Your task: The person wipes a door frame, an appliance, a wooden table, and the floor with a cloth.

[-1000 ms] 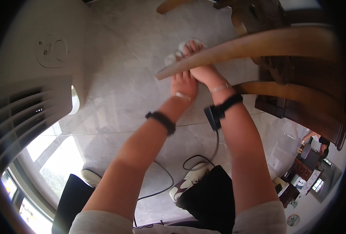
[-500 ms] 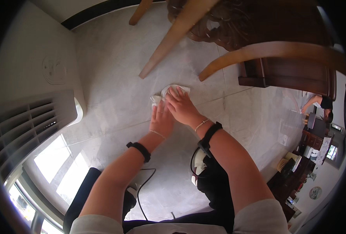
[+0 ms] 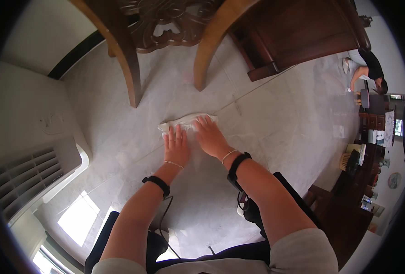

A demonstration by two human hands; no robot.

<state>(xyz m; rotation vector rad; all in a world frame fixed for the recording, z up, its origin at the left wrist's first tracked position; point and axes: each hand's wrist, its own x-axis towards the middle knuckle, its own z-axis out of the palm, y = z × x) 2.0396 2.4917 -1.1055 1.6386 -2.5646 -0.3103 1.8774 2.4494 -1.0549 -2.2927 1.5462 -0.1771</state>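
A crumpled white cloth [image 3: 187, 120] lies spread in a wide strip on the grey tiled floor in front of me. My left hand [image 3: 177, 149] rests flat with its fingertips on the cloth's near left part, fingers stretched out. Over the cloth's right part lies my right hand [image 3: 209, 138], its fingers extended and slightly apart. Neither hand wraps round the cloth; both palms face down. Each wrist carries a thin bracelet and a black strap.
Wooden chair legs [image 3: 130, 73] stand beyond the cloth, before a carved dark panel [image 3: 166, 39]. A dark wooden cabinet [image 3: 303, 34] is at far right. On the left stands a white appliance with a vent grille [image 3: 33, 169]. A person [image 3: 371, 71] bends down at right.
The cloth has gone from bunched to spread wider. My hands have moved apart, the left off from beside the right. The view has turned, shifting the chair legs left.
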